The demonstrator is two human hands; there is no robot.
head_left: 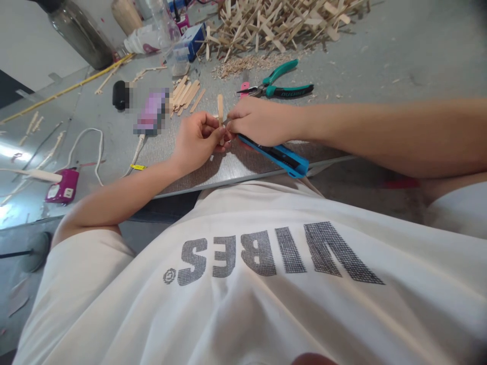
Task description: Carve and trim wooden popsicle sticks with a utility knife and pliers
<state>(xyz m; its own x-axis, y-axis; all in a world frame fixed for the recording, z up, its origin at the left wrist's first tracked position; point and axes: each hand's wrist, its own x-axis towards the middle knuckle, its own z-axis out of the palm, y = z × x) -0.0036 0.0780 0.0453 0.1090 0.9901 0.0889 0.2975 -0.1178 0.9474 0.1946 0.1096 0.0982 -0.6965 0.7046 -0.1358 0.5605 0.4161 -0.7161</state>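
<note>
Near the table's front edge, my left hand [200, 139] pinches a wooden popsicle stick [220, 107] that stands roughly upright. My right hand [258, 121] is closed around a blue utility knife [287, 159], its handle running back under the palm toward me. The front of the knife meets the stick between my fingertips; the blade itself is mostly hidden. Just beyond my right hand lie pliers with green and black handles [279, 83]. A small bunch of loose popsicle sticks [185, 94] lies past my left hand.
A large heap of crossed wooden sticks [274, 23] and a patch of shavings [243, 66] lie at the back. To the left are a phone [151, 111] on a white cable, a black case [120, 95], a purple charger [63, 186], a yellow strip [68, 87] and a dark bottle [79, 33].
</note>
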